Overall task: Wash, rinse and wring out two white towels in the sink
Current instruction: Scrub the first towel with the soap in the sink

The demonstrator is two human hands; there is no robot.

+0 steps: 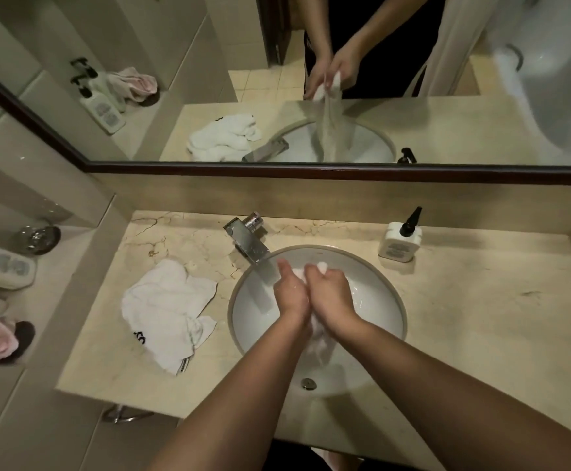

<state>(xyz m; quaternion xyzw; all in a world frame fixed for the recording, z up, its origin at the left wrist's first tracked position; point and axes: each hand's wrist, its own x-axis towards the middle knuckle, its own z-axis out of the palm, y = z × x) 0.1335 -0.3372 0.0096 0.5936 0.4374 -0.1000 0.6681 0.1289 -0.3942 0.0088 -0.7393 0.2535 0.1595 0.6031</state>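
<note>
Over the round sink point(372, 266) set in the marble desk point(481, 317), the left hand point(290, 294) and right hand point(331, 290) are both clenched around one wet white towel point(318, 334), its tail hanging into the basin. The second white towel point(165, 311) lies crumpled near the desk's left edge, beside the faucet point(250, 239); a pump bottle point(400, 241) stands at the back right.

A wet white cloth towel point(317, 336) hung bunched in a narrow vertical twist over the round white ceramic sink point(372, 266) at frame centre. A second white terry towel point(166, 311), crumpled with a black-marked hem, lay left of the basin.
</note>
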